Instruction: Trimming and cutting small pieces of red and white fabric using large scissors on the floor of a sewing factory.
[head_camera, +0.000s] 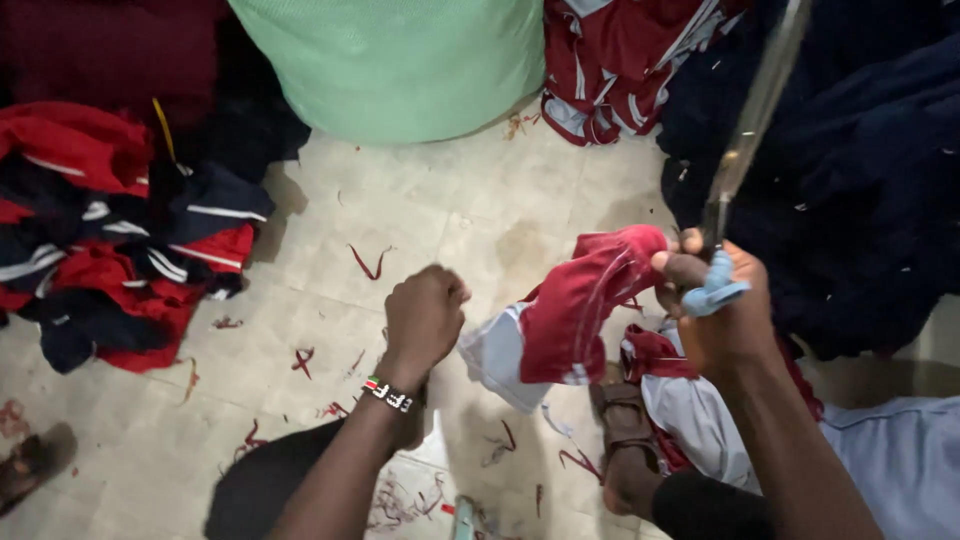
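Observation:
My right hand (725, 310) is closed around the blue handle of a large pair of scissors (745, 140), whose long blades point up and away. Its thumb also pins the top of a red and white garment piece (575, 310). This piece hangs down to the left between my hands. My left hand (425, 315) is a closed fist right beside the garment's white lower edge. Whether it grips the cloth is not visible. A beaded band sits on that wrist.
I sit on a tiled floor (450, 220) strewn with red thread scraps. A big green sack (400, 60) stands ahead. Red and navy garments (110, 230) are piled at left, red-white ones (620, 60) at top, a dark navy heap (850, 180) at right. My sandalled foot (622, 420) is below.

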